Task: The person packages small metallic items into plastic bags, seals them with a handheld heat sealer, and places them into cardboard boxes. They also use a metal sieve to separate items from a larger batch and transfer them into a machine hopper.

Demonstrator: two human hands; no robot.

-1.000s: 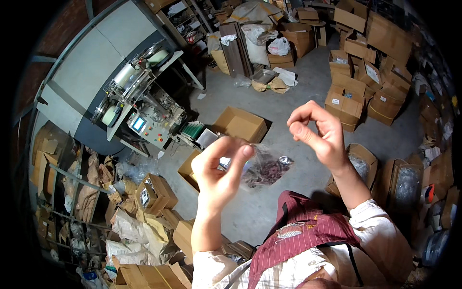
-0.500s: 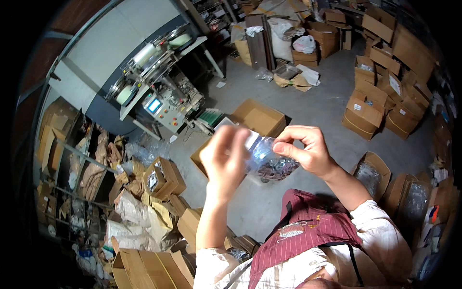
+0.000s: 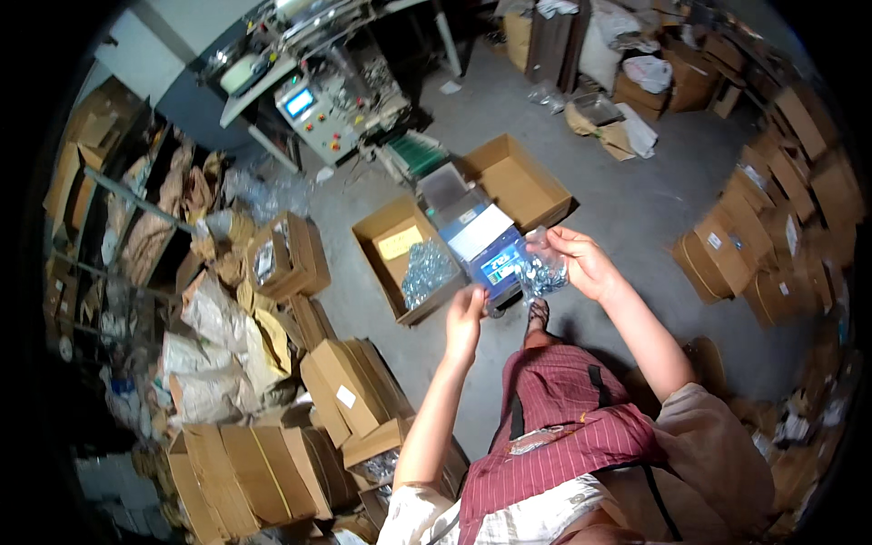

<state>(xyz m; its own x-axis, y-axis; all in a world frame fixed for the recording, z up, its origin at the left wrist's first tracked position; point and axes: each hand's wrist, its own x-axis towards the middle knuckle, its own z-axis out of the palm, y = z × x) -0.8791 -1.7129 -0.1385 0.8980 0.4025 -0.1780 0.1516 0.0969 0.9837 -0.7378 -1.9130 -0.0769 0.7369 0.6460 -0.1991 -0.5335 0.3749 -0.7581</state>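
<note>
My right hand (image 3: pixel 586 265) is closed, thumb and fingers pinching the upper right of a clear plastic bag (image 3: pixel 548 271) with small shiny parts inside. My left hand (image 3: pixel 464 320) is lower and to the left, its fingers closed at what looks like the bag's left edge; the clear film is hard to make out there. Directly beneath the bag is a blue box-like unit (image 3: pixel 488 261) with a bright blue panel and a pale top. Left of it, an open carton (image 3: pixel 371 238) contains a heap of clear filled bags (image 3: pixel 427 275) and a yellow piece.
Another open carton (image 3: pixel 520 182) stands behind the blue unit. A machine with a lit screen (image 3: pixel 300 103) and a green conveyor (image 3: pixel 417 154) is farther back. Cartons (image 3: pixel 356 386) and white sacks (image 3: pixel 211 331) crowd the left; stacked cartons (image 3: pixel 718 245) line the right.
The view has shifted, with the machine now higher in the picture. My left hand has moved down and away from my right, and the bag hangs nearer the right hand.
</note>
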